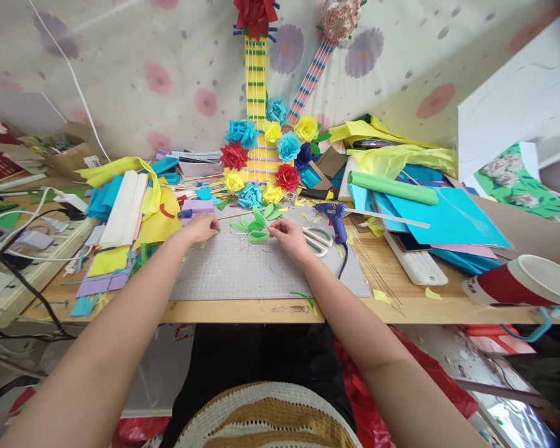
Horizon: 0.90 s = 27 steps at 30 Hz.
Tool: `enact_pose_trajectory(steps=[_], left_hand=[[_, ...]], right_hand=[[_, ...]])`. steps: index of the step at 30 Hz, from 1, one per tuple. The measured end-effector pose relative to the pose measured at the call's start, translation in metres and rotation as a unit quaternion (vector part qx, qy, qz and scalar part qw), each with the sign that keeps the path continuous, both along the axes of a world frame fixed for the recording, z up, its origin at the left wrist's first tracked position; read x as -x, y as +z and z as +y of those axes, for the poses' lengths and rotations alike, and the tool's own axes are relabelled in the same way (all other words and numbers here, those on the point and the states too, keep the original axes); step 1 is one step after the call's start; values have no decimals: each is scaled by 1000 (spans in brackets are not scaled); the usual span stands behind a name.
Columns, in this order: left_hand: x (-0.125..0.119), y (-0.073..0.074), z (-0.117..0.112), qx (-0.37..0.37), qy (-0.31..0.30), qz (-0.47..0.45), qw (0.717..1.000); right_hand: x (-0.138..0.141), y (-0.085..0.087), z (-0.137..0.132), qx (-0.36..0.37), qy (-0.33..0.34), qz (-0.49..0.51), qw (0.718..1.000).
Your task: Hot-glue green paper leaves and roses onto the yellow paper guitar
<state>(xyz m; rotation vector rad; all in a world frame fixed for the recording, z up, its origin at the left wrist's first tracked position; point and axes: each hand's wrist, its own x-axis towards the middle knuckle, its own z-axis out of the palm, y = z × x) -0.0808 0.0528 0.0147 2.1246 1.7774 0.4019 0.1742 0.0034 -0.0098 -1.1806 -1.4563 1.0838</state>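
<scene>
My left hand point(202, 228) is over the left part of the grey cutting mat point(242, 280), its fingertips pinched on a tiny green piece, likely paper. To its right lies a cluster of green paper leaves point(257, 219) with thin wire stems. My right hand point(287, 239) is at the right edge of these leaves, thumb and finger pinched together; whatever is between them is too small to make out. Scissors point(318, 240) with pale handles lie just right of that hand. A blue glue gun point(336, 223) with a glue stick stands beyond them.
A yellow paper guitar point(256, 87) with paper flowers leans behind the mat. Crepe paper rolls point(124, 208) and a power strip point(37, 267) crowd the left. Blue sheets point(452, 218), a white power bank point(415, 261) and a paper cup point(518, 280) occupy the right. Thin wires point(378, 274) lie near the front edge.
</scene>
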Motion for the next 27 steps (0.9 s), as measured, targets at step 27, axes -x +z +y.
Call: enact_pose_trajectory(steps=[27], left_hand=[[-87, -19, -52, -72, 65, -551, 829]], right_hand=[[3, -2, 2, 8, 10, -1, 1000]])
